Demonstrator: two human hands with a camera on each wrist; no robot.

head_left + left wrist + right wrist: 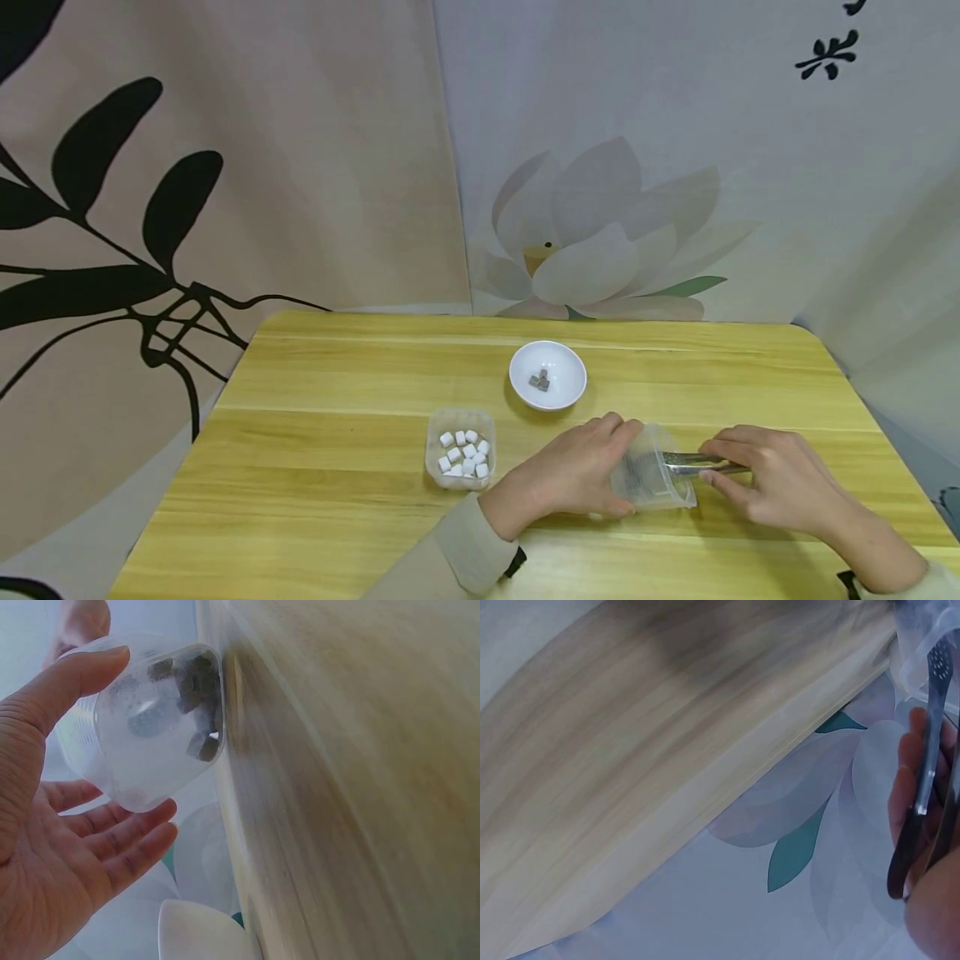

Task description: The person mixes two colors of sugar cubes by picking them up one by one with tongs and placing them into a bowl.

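Observation:
My left hand [573, 471] grips a clear plastic container [663, 497] lying tipped on its side, opening to the right. In the left wrist view, thumb and fingers lie on either side of it, and several dark grey cubes [196, 686] rest along its lower wall. Between thumb and fingers, my right hand [780, 475] holds metal tongs [686, 470], their tips inside the container's mouth. The right wrist view shows the perforated end of the tongs [939, 664] at the rim.
Behind the left hand stands a white bowl [566, 379] holding a few small grey cubes [543, 385]. Left of that hand sits a clear tub [459, 417] with several white cubes [468, 451]. Everything is on a wooden table [315, 467] whose far edge meets a printed curtain [360, 167].

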